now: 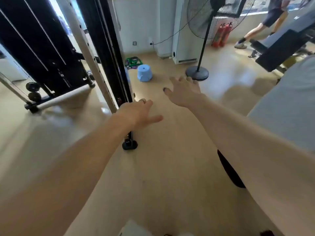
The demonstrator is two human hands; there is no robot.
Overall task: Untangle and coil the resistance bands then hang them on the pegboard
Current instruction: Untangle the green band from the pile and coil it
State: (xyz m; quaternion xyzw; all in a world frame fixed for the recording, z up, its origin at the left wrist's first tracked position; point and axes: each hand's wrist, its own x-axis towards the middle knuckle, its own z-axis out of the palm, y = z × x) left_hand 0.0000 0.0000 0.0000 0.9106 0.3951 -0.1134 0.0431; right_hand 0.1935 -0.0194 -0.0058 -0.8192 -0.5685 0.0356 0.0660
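Both my arms reach forward over the tan floor (170,167), and neither hand holds anything. My left hand (138,113) hangs with the fingers loosely spread, a ring on one of them, just in front of the black upright of the cable machine (109,48); whether it touches the post I cannot tell, since the hand covers that spot. My right hand (185,92) is stretched further out, palm down, fingers straight and fanned apart, with dark polish on the thumbnail. The two hands are apart, the right one ahead of the left.

Below my left wrist the machine's black foot (129,145) sits on the floor. To the left, round weight plates (34,96) hang low on the frame beside a pale base bar.

Past my hands, a light blue stool (144,72) stands on the floor. Right behind it, close to the wall, lies the heap of resistance bands (133,62), green and purple loops bunched together on something dark; the blur keeps me from telling how they cross. They are well apart from both hands.

Further right, a pedestal fan (197,72) stands on its round black base, two red fire extinguishers (221,35) lean by the wall, and another person's legs (250,34) show near a dark bench (279,48).
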